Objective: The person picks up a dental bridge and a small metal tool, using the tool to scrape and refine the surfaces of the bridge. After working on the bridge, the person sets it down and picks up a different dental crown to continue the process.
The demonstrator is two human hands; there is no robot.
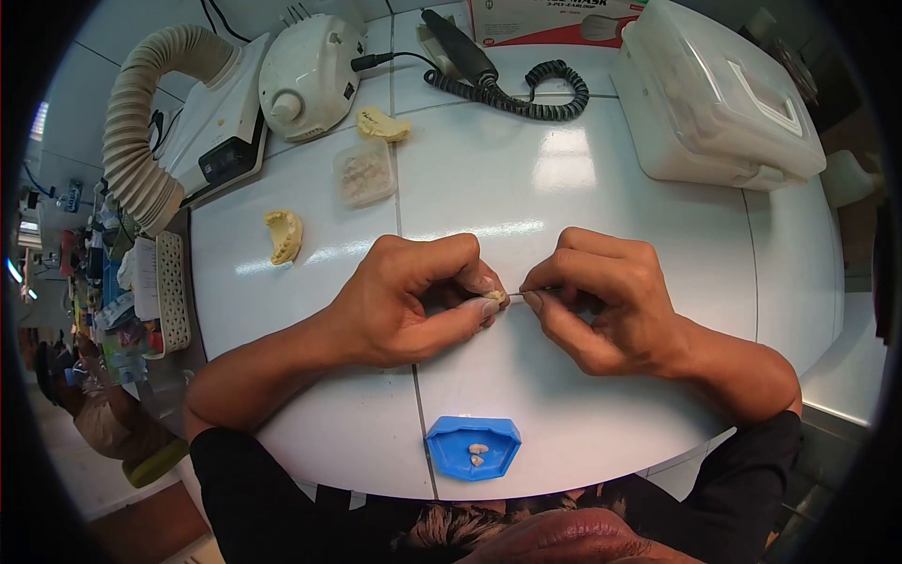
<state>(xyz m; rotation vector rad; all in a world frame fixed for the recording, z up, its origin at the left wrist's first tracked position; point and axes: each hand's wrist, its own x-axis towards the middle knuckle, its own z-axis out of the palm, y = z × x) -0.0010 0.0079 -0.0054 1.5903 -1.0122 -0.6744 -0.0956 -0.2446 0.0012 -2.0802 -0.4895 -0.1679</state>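
At the far left, a co-worker (105,414) is partly cut off by the dark lens edge. Beside the white tabletop (583,423), we see a perforated basket (173,293), its contents too jumbled to name. A ribbed hose (127,113) arches near a white unit with a dial (305,80), whose markings we cannot read. 2 yellowish casts (284,236) lie apart, the upper just beside a translucent container (365,173) of pale bits. Our left hand (399,301) pinches a small pale piece (495,295), mostly hidden by closed fingertips. The blue tray (440,462), holding 2 small pieces (478,449), sits near the front edge, with tabletop between it and the hands. A black handpiece (460,47) with coiled cord lies beyond a broad open stretch. Behind it, a cropped box (554,26) reads "MASK" and "3-PLY". Our right hand (611,305) grips a thin tool (516,293), thumb and fingers closed, its tip at the piece. A white case (719,103) stands at upper right
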